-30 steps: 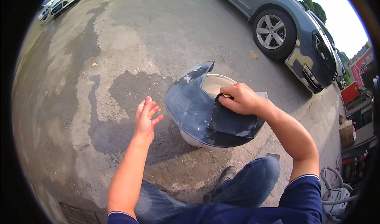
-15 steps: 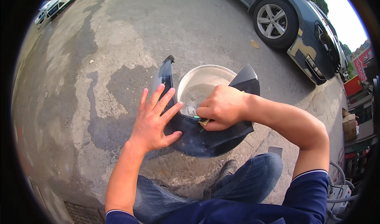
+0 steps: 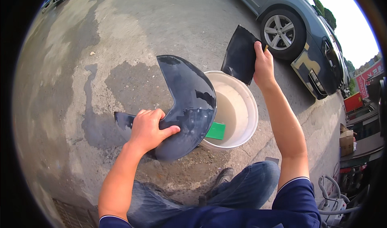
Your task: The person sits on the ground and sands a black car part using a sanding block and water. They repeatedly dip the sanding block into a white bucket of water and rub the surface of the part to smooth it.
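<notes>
Head cam, left of a side-by-side fisheye pair. Looks down and forward from above the lap [image 3: 246, 185], upright, unmirrored. Left hand [image 3: 149, 130] and right hand [image 3: 264, 66] at close range mid-frame; grey car [image 3: 268, 0] farther off, upper right. Edges bow toward the rim.

The upper garment is a navy-blue, short-sleeved fabric shirt [image 3: 225, 216], with a narrow white trim line [image 3: 293, 180] edging each sleeve hem. Faded blue denim jeans [image 3: 249, 184] cover the legs; one dark grey shoe [image 3: 224, 175] is partly visible.
</notes>
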